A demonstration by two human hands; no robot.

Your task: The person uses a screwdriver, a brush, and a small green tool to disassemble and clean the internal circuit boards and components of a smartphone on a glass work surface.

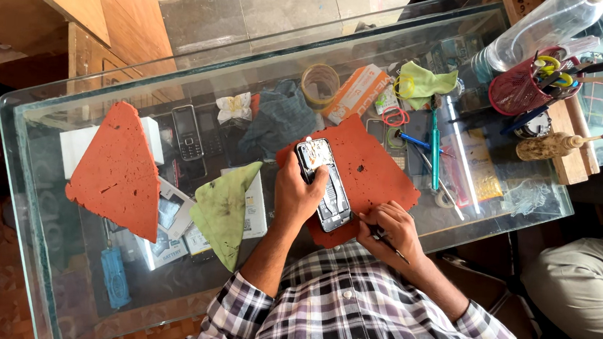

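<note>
Both hands flank the opened phone, long axis 11-to-5 o'clock: left hand clamps its 9 o'clock edge, right hand at 4 o'clock pinches a thin tool.

Glossy glass table, matt pitted orange mat, soft green cloth.

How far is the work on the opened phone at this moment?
Done: the phone lies on the orange mat with its back cover off, insides exposed. In hand: the left hand steadies it, while the right hand holds a thin tool at its lower edge. Left: the phone is not closed; no back cover is clearly identifiable nearby.
</note>
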